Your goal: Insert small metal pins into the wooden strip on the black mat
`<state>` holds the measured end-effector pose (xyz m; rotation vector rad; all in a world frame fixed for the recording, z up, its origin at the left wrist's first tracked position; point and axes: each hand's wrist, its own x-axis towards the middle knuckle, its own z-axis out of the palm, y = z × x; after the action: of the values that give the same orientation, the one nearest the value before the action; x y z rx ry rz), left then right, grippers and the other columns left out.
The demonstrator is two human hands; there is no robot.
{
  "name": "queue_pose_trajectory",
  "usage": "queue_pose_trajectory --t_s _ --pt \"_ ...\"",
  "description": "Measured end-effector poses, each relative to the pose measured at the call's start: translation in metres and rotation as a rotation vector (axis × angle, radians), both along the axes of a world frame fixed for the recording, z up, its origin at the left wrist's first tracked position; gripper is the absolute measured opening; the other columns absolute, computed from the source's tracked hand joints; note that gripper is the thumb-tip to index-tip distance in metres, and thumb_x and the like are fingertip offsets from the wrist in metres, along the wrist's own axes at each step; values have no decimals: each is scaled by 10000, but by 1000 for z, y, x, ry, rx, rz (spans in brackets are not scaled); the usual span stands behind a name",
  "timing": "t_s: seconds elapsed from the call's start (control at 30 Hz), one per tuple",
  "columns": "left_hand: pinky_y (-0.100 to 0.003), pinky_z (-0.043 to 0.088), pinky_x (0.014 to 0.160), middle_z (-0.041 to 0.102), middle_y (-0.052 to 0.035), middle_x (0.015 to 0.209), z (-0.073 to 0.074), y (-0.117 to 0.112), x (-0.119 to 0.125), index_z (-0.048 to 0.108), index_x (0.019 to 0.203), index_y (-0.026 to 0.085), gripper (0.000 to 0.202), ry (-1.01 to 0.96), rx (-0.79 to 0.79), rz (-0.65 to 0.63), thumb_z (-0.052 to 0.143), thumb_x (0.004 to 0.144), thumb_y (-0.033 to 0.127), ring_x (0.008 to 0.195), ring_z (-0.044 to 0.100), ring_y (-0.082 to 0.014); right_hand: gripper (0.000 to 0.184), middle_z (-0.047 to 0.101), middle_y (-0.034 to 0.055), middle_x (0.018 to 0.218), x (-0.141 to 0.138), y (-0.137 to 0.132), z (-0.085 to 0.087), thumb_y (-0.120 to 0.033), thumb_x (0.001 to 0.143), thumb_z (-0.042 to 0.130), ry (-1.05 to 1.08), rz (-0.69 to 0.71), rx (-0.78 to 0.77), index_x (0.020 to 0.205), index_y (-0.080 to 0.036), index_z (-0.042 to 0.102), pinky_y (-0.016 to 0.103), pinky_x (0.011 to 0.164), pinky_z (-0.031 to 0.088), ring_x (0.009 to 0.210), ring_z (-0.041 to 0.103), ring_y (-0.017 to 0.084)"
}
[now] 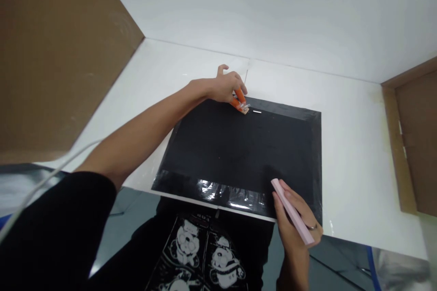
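While the left hand (228, 87) pinches a small orange-and-clear object (240, 96) near far edge of black rectangular mat (235, 154), right hand (305, 211) grips pale-pink oblong block (292, 213) by near-right corner, presumably for steadiness.

The pink block (292, 213) looks matt, the black border tape (223, 194) glossy plastic.

I count two hands (228, 87) (306, 213), one pink bar (292, 212), one pale strip (257, 111). Two orange parts (241, 96) show, plus one black mat (235, 150).
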<state>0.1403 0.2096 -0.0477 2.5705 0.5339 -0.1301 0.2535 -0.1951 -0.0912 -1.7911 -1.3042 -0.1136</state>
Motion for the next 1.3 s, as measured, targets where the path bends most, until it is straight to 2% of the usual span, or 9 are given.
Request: queue_pose_trajectory --t_s 0.17,0.4,0.63,0.73,0.97,1.17,1.3 --pt "-501 -84 1177 729 -19 1234 -2 3 1 795 1011 330 368 -2 12 -9 701 781 602 1354 432 -309 291 774 59 1063 0 1 2 -120 805 826 -37 6 -3 1065 -167 703 344 779 671 853 773 219" --pt "-529 -75 1185 706 -40 1293 10 -2 0 792 1004 306 408 16 51 -47 675 809 644 1362 401 -321 263 772 47 1077 0 -1 1 -152 823 811 4 -8 -6 1065 -178 713 328 784 675 868 773 210" --pt "-535 47 1179 729 -66 1211 9 -3 -2 784 984 286 440 -36 100 -32 702 787 671 1307 448 -318 310 768 49 1097 -1 0 3 -109 811 816 5 39 12 1091 -177 703 316 788 671 901 772 211" --pt "-553 34 1171 724 -61 1218 9 -3 -2 786 980 296 399 -41 107 -47 712 793 641 1301 450 -324 311 767 51 1101 -2 0 4 -127 825 806 16 41 4 1111 -184 698 338 795 677 904 773 221" --pt "-514 -9 1187 729 -61 1186 11 -4 -1 802 832 287 326 -53 93 -36 732 776 601 1270 480 -305 305 773 62 1077 -2 -1 2 -150 829 812 -5 39 16 1107 -177 690 345 799 681 907 773 230" --pt "-569 -47 1165 755 -29 1105 6 -4 -1 800 767 305 308 -80 131 -31 696 804 592 1262 474 -294 327 771 69 1087 -3 0 2 -133 823 815 5 53 13 1119 -171 680 358 805 683 913 774 235" --pt "-562 -62 1169 757 -29 1072 6 -3 1 810 763 312 268 -72 179 -40 675 816 537 1258 477 -294 284 772 66 1082 -3 2 2 -140 828 816 -4 40 28 1079 -172 688 333 800 675 891 775 220"
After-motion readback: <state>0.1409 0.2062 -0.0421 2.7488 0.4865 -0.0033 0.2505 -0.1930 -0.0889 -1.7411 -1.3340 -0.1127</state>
